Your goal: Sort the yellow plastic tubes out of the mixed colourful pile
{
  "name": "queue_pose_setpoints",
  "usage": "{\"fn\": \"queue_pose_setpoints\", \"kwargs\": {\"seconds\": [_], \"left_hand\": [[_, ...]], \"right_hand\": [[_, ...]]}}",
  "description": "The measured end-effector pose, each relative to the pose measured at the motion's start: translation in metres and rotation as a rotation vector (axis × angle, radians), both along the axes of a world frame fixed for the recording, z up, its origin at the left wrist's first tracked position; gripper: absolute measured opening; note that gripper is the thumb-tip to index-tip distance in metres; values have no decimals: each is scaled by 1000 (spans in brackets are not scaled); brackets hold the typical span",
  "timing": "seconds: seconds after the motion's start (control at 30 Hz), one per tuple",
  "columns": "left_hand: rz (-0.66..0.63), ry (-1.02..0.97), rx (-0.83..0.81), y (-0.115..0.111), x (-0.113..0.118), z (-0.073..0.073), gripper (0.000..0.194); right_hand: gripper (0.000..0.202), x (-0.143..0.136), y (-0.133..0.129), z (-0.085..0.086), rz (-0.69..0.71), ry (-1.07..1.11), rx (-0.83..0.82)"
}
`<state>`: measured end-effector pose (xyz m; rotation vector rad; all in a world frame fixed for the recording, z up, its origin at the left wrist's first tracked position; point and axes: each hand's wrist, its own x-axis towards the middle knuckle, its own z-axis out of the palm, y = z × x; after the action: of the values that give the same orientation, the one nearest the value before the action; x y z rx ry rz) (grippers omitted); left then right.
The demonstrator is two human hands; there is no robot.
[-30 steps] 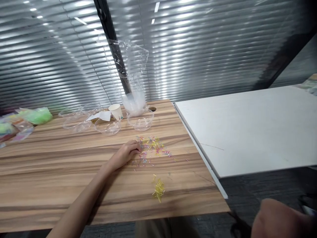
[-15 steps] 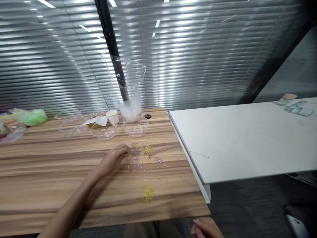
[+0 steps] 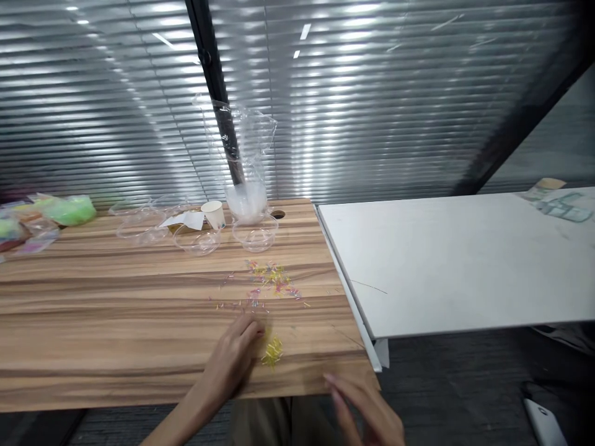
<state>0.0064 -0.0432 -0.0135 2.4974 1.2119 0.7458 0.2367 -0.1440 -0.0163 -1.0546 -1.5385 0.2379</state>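
Note:
My left hand rests low over the wooden table, its fingers curled together beside a small pile of yellow tube beads. Whatever is between those fingertips is hidden. Farther back lies a scattered heap of mixed tube beads in yellow, pink and blue, with a few strays to its left. At the table's front right corner is my right hand, slightly blurred, with its index finger stretched out and thumb apart. I see nothing held in it.
Clear plastic bowls, a paper cup and a clear bag with white contents stand at the back. Plastic packets lie far left. A white table adjoins on the right, bearing a thin strand.
My left hand has moved from the mixed heap toward me, to the yellow pile. My right hand has risen and shifted left over the table's corner. The view has shifted slightly.

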Motion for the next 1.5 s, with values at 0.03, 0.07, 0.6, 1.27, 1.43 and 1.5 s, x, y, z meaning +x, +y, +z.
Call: {"fn": "queue_pose_setpoints", "kwargs": {"seconds": [0.03,0.07,0.6,1.27,1.43,1.5], "left_hand": [[16,-29,7,1,0,-4,22],[26,-56,7,1,0,-6,21],[45,-217,-140,3,6,5,18],[106,-252,-267,4,6,16,23],[121,-291,-298,2,6,15,21],[127,-329,-287,1,5,13,19]], "right_hand": [[36,5,10,4,29,-84,-22],[32,10,22,8,15,-135,-53],[16,-2,101,1,-182,-394,-435],[24,-8,80,0,-54,-198,-445],[20,-25,64,1,119,-232,-466],[20,-33,64,0,168,-249,-473]]}}
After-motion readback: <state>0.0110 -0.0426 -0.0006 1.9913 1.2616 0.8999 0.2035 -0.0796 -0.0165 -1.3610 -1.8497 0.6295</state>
